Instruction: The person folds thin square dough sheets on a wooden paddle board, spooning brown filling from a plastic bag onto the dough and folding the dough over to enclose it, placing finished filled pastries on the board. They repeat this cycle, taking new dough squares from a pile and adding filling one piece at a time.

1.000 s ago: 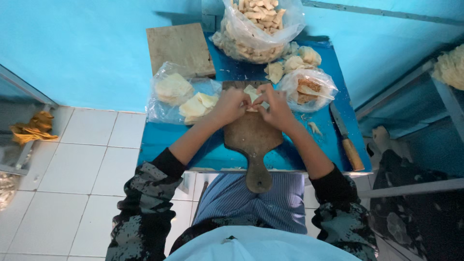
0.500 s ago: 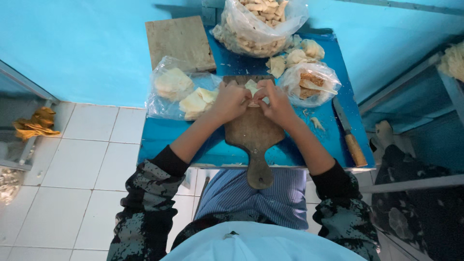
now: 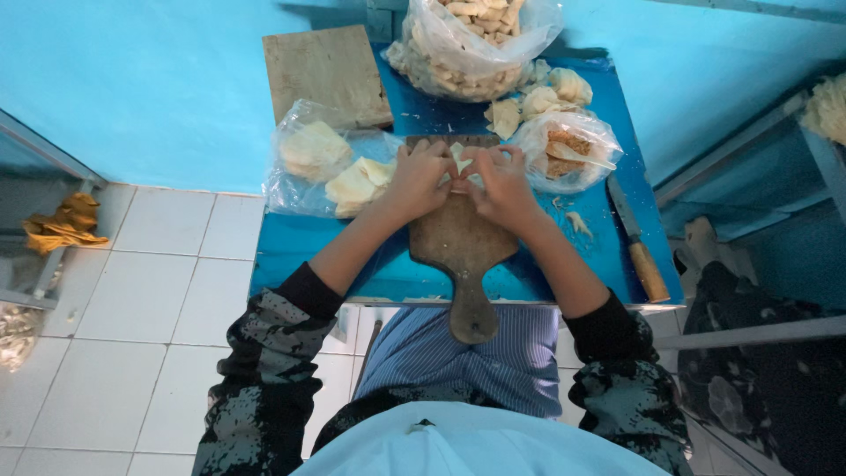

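My left hand (image 3: 417,179) and my right hand (image 3: 502,183) meet over the far end of a wooden paddle-shaped cutting board (image 3: 460,256) on a small blue table (image 3: 291,256). Both pinch a small pale piece of dough (image 3: 461,163) between the fingertips. The board's handle hangs over the table's near edge above my striped apron.
A clear bag of pale wrappers (image 3: 330,167) lies left of my hands. A bag with brown filling (image 3: 568,150) sits to the right, loose folded pieces (image 3: 538,99) behind it. A big bag of finished pieces (image 3: 471,44) and a wooden board (image 3: 324,70) stand at the back. A knife (image 3: 636,238) lies right.
Both hands stay together on the dough piece, fingers shifting slightly. The view has drifted a little; nothing else has moved.
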